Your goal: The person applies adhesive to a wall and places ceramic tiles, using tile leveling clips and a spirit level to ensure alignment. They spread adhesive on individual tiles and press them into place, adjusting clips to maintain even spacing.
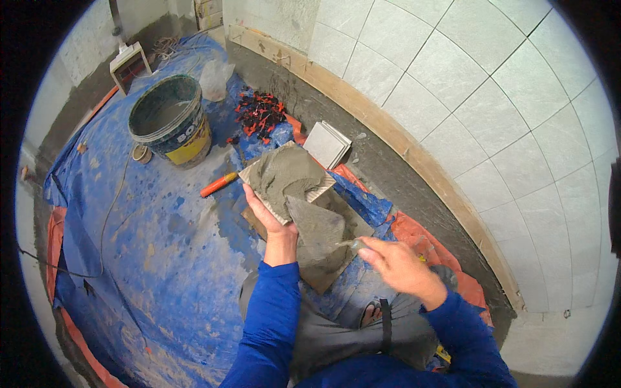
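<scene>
My left hand [272, 223] grips a tile [321, 189] from beneath and along its near edge, with its ribbed face turned up. A thick heap of grey mortar [284, 169] covers most of that face. In my right hand [401, 265] is a trowel [314, 223], its fingers wrapped round the handle. The pointed blade, coated in mortar, lies against the near edge of the heap. Below the blade, a flat board [321, 281] on the floor carries more mortar, partly hidden by the trowel and tile.
A mortar-smeared bucket [187, 139] stands at left on a blue tarp [162, 239]. An orange-handled tool [218, 185] lies nearby. Red and black clips [259, 115] and stacked tiles [326, 143] sit near the wall. A wooden batten [362, 100] runs beneath the tiled wall [466, 97].
</scene>
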A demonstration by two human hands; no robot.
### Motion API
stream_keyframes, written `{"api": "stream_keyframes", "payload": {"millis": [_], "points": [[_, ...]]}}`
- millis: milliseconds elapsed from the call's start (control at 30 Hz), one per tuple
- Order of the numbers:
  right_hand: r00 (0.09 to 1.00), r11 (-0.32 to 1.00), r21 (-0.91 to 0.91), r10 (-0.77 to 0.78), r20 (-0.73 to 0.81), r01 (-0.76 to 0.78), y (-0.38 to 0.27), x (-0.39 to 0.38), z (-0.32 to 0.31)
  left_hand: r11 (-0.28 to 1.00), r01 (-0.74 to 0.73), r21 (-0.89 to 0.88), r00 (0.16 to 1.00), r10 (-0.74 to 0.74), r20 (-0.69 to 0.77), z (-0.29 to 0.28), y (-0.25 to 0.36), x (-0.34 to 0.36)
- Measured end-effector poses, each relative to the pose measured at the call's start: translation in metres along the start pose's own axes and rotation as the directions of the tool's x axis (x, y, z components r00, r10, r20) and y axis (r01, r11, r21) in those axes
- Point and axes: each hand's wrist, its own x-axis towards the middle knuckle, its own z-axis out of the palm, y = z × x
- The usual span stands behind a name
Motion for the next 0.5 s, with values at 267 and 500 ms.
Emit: {"api": "stream_keyframes", "payload": {"millis": [267, 500], "points": [[0.982, 0.921, -0.349, 0.134, -0.132, -0.172, -0.003, -0.015, -0.103, 0.981, 0.185, -0.054, 0.975, -0.177, 0.134, 0.006, 0.022, 0.001], [0.942, 0.937, 0.163, 0.325, -0.082, -0.309, 0.005, 0.004, -0.106, 0.961, 0.274, 0.027, 0.932, -0.273, 0.24, 0.005, 0.02, 0.0]]}}
